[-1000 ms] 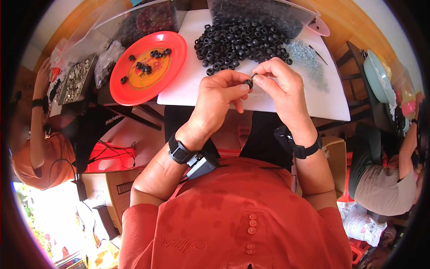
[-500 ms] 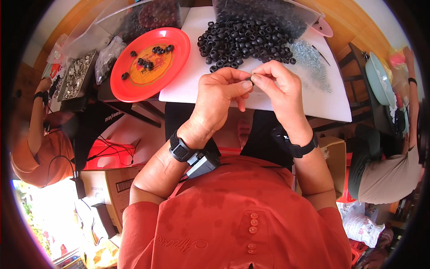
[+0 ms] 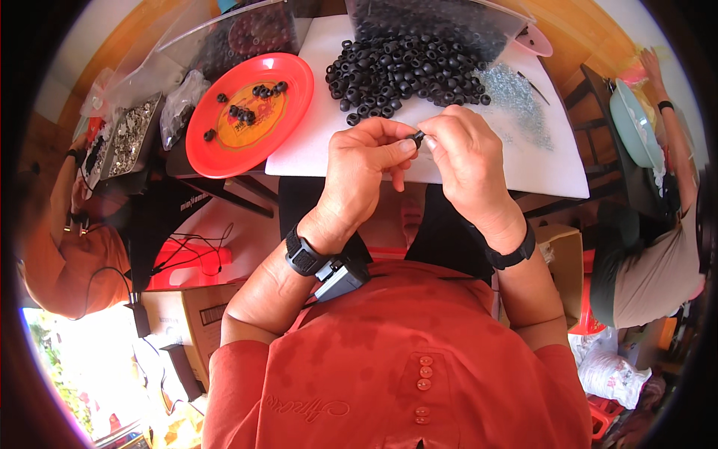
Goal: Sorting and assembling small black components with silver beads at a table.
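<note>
My left hand [image 3: 359, 161] pinches a small black hollow plastic piece [image 3: 417, 140] between thumb and forefinger, over the near edge of the white board [image 3: 307, 153]. Against that piece, the fingertips of my right hand [image 3: 467, 153] are pressed together; whatever they hold is too small to make out. Just beyond my hands lies a heap of similar black plastic pieces [image 3: 404, 75]. Small clear bits [image 3: 520, 101] are spread to its right. On the left, a red plate [image 3: 206, 153] holds several black pieces in small groups.
A clear plastic bin [image 3: 441, 26] stands behind the heap. A thin dark stick [image 3: 538, 90] lies near a pink dish [image 3: 532, 43]. Far left are a metal tray of small parts [image 3: 133, 135] and a person in orange [image 3: 90, 269]. Another person's arm [image 3: 677, 142] reaches past a pale green basin [image 3: 630, 123].
My right hand has turned, its fingers curling in more, and the black piece shows more clearly at my left fingertips. The view has shifted slightly.
</note>
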The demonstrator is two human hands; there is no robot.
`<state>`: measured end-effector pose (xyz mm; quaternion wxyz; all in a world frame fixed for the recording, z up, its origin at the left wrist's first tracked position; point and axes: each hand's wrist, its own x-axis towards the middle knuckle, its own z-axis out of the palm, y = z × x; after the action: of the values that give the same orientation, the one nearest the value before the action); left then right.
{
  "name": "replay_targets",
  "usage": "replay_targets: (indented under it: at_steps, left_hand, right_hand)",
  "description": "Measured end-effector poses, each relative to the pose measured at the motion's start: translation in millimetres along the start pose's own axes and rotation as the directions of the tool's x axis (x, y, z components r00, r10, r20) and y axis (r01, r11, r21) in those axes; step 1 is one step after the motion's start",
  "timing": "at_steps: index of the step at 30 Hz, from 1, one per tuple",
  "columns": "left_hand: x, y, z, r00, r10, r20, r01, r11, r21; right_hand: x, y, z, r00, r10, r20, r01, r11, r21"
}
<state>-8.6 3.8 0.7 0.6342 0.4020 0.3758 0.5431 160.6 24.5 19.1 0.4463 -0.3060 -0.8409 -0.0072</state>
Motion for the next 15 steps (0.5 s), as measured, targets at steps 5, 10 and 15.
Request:
replay_targets:
  at_steps: [5, 10, 15]
  left_hand:
    - [-1, -1, 3, 1.0, 0.014, -0.019, -0.013, 0.999, 0.034]
    - [-3, -3, 6, 0.997, 0.046, -0.059, -0.039, 0.993, 0.111]
    - [-3, -3, 8, 0.995, 0.053, -0.085, -0.048, 0.997, 0.059]
  right_hand:
    - [0, -1, 2, 0.999, 0.033, 0.024, -0.032, 0.999, -0.014]
    - [3, -13, 11, 0.999, -0.026, 0.019, 0.031, 0.956, -0.292]
    - [-4, -10, 12, 0.998, 0.063, -0.003, -0.063, 0.993, -0.101]
